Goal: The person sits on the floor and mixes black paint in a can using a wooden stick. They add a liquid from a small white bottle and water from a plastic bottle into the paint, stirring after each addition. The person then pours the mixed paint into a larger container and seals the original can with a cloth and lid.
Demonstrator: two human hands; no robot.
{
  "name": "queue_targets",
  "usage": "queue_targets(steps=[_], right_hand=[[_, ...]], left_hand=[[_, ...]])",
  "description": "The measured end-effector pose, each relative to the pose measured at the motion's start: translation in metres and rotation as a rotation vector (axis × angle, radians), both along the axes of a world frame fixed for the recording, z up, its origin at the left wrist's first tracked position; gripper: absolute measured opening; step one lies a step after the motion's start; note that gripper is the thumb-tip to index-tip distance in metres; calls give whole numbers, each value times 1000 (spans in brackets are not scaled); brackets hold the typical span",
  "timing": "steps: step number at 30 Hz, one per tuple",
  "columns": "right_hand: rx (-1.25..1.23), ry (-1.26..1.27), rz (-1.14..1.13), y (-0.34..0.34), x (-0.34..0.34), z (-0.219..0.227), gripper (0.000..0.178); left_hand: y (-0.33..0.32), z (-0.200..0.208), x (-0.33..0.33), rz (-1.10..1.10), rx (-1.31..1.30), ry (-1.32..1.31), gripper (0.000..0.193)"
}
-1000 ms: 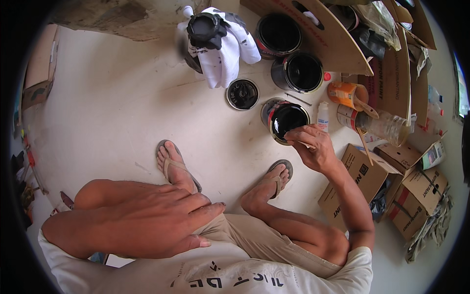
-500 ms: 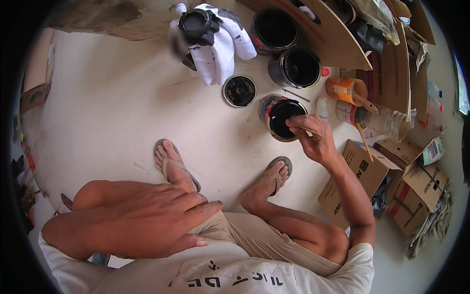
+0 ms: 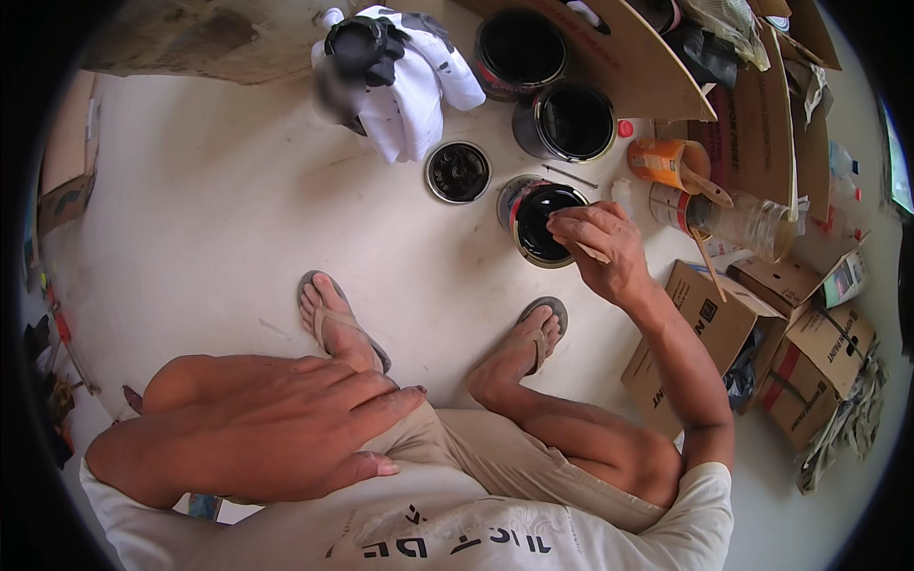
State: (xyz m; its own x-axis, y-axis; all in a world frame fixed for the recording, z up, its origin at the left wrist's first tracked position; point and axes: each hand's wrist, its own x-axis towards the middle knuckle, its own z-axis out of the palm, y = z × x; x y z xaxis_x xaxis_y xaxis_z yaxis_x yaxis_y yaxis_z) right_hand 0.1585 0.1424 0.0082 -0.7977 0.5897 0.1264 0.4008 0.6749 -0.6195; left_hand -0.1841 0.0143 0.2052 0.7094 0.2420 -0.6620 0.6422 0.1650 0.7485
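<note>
My right hand (image 3: 609, 249) is closed round a flat wooden stick (image 3: 594, 252) over an open can of black paint (image 3: 526, 238) on the floor. Its fingertips are at the can's right rim, and the stick's lower end is hidden by the fingers and the dark paint. My left hand (image 3: 314, 419) lies palm down across my left thigh, fingers stretched out, holding nothing. A round lid smeared with black (image 3: 459, 172) rests on the floor left of the can. Behind stand two more open cans of black paint, a nearer one (image 3: 575, 122) and a farther one (image 3: 520, 52).
A person (image 3: 411, 114) in white clothing and black headwear is at the far side. A thin metal rod (image 3: 569, 177) lies behind the can. To the right are an orange tub (image 3: 657, 160), a clear jar (image 3: 757, 233) and cardboard boxes (image 3: 690, 319). My sandalled feet (image 3: 343, 324) are in front.
My right hand has turned slightly at the wrist over the can, and the stick's visible end has shifted a little left. The whole view has tilted slightly. My left hand stays in place.
</note>
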Motion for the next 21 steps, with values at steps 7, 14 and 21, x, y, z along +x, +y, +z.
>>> queue_targets(steps=[7, 14, 21], right_hand=[[-119, -158, -38, 3, 16, 14, 18], [-75, 39, -98, 6, 1, 12, 16], [-277, -184, -136, 1, 16, 15, 17]], left_hand=[[-1, 2, -2, 12, 16, 11, 65], [-1, -1, 0, 3, 15, -4, 65], [-3, 2, -2, 29, 36, -7, 65]])
